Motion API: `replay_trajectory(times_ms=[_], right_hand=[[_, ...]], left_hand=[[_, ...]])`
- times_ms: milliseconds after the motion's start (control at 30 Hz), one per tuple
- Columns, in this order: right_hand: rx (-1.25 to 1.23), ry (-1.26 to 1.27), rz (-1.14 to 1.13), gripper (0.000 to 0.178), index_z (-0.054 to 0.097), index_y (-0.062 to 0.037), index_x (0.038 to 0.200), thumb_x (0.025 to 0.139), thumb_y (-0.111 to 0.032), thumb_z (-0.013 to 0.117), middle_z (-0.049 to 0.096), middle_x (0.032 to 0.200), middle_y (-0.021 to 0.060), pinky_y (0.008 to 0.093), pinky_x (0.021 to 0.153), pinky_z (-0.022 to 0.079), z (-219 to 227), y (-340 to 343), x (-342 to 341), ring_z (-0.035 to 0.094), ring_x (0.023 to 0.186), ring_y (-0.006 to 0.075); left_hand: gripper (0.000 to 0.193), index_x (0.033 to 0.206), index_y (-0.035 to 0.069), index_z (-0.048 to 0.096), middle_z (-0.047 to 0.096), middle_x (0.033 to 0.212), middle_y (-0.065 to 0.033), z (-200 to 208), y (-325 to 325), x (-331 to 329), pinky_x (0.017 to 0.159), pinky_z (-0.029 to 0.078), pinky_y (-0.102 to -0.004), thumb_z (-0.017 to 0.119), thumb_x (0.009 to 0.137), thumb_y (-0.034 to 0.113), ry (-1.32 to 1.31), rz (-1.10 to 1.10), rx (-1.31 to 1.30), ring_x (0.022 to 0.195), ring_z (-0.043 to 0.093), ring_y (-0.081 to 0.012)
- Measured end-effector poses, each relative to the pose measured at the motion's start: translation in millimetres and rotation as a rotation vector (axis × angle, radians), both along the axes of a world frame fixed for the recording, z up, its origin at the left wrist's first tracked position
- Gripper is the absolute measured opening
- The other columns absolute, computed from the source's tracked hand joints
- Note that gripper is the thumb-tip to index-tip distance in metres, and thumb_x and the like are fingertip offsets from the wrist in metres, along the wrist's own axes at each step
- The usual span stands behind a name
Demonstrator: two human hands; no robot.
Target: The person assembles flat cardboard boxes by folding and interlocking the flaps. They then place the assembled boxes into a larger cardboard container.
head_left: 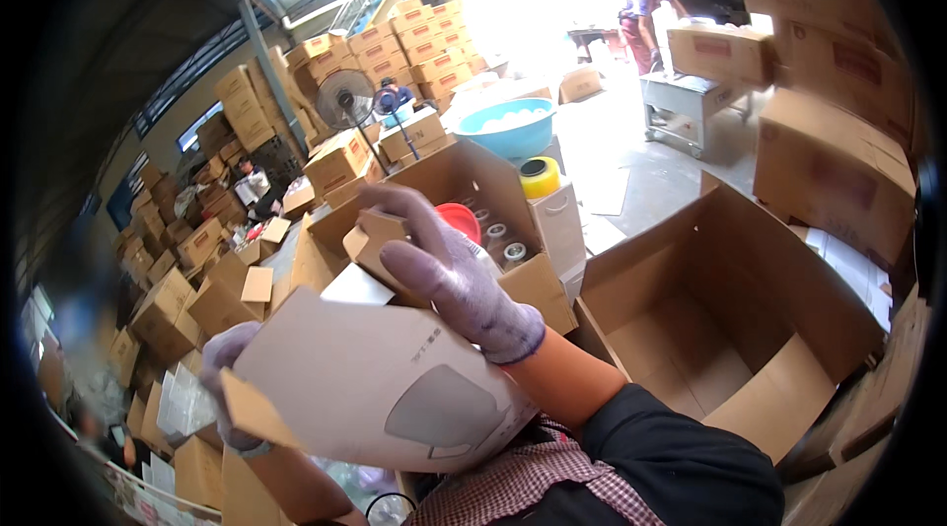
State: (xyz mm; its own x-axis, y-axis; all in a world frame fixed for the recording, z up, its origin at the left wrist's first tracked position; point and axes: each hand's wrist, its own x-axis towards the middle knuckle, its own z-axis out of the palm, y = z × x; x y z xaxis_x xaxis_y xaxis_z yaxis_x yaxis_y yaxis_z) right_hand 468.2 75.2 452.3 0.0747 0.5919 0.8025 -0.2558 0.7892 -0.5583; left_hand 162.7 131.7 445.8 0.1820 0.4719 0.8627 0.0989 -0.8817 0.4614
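Note:
A white cardboard box (365, 378) with a grey printed picture of a vessel on its side is tilted close in front of me. Brown inner flaps stick out at its ends. My left hand (232, 378), in a greyish glove, grips the box's left end, its fingers partly behind a flap. At the far right edge, my right hand (464, 289) in a stained, light purple glove has a brown flap (380, 245) between thumb and fingers. Just beyond stands an open carton (538, 289) containing several glass vessels (514, 252) and a red round item (460, 220).
An open brown carton (681, 329) sits at my right. A yellow tape roll (540, 177) rests on a white box (560, 230) near a blue basin (505, 127) of white items. Stacked cartons (838, 171) rise at right. A person (646, 18) stands by a grey cart (681, 97).

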Motion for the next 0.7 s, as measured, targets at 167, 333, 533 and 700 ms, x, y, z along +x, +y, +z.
replay_trajectory(times_ms=[167,333,533,700], right_hand=[[0.359,-0.425,-0.231,0.105,0.028,-0.0066,0.157,0.077,-0.049,0.082,0.063,0.109,0.0155,0.0395,0.097,0.05,7,-20,-5,0.066,0.106,0.0275],[0.25,-0.953,-0.451,0.068,0.056,-0.024,0.143,0.084,-0.053,0.072,0.06,0.113,0.02,0.0431,0.086,0.055,1,-24,-22,0.068,0.094,0.0375],[0.359,-1.235,-0.829,0.064,0.067,-0.0024,0.109,0.087,-0.062,0.062,0.059,0.13,0.0184,0.0435,0.1,0.048,0,-20,-7,0.063,0.112,0.0372],[0.127,-1.393,-0.521,0.063,0.071,-0.0081,0.113,0.078,-0.06,0.075,0.074,0.108,0.0126,0.0408,0.094,0.055,8,-24,12,0.072,0.102,0.0306]], left_hand=[[0.018,0.093,0.0,0.063,0.065,0.081,-0.0015,23,0,46,0.061,0.045,-0.0204,0.062,0.092,0.018,0.269,-0.157,-0.465,0.071,0.059,-0.0053],[0.054,0.136,-0.001,0.052,0.061,0.103,-0.0017,6,12,78,0.084,0.053,-0.0262,0.073,0.09,0.019,0.246,-0.323,-0.577,0.095,0.061,-0.0103],[0.044,0.135,-0.006,0.047,0.059,0.123,-0.0147,-35,37,102,0.11,0.043,-0.0363,0.058,0.095,0.009,-0.498,-0.513,-0.385,0.116,0.058,-0.0203],[0.051,0.129,-0.003,0.055,0.062,0.121,-0.0145,-65,52,104,0.106,0.041,-0.0339,0.046,0.105,0.041,-0.258,-0.224,-0.203,0.115,0.056,-0.0201]])
